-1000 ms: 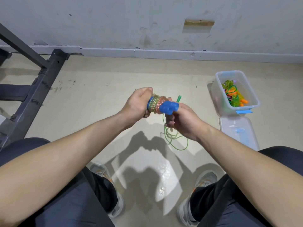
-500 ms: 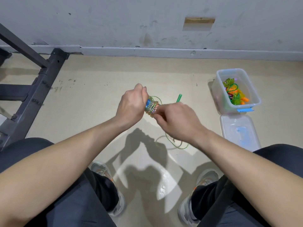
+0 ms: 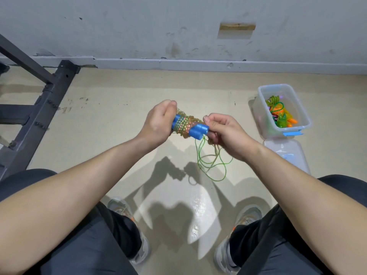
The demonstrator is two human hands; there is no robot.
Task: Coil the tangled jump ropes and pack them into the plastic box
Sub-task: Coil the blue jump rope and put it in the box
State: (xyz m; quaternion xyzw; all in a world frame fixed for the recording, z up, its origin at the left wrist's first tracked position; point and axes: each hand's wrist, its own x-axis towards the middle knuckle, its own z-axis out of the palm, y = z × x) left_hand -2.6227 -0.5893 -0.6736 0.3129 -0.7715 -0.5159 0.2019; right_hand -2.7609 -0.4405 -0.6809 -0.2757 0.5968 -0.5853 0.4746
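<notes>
The jump rope (image 3: 185, 125) is held in the air between your hands, above the floor (image 3: 111, 108) in front of your knees. Its two blue handles (image 3: 199, 132) lie side by side with shimmering cord wound round their middle. The bundle's long axis runs left to right, its right end tipped a little toward you.

Your left hand (image 3: 158, 123) is clenched round the left end and hides it. Your right hand (image 3: 225, 132) has its fingers curled at the right end, pinching the cord there. The exact grip is hard to make out.

The loose green cord (image 3: 212, 164) hangs from the bundle in tangled loops; I cannot tell whether they reach the floor.

To your right stands the open plastic box (image 3: 260, 113), holding green and orange ropes (image 3: 280, 114) in a jumble. Its lid (image 3: 286, 153) lies flat just beside it, partly behind your right forearm.
</notes>
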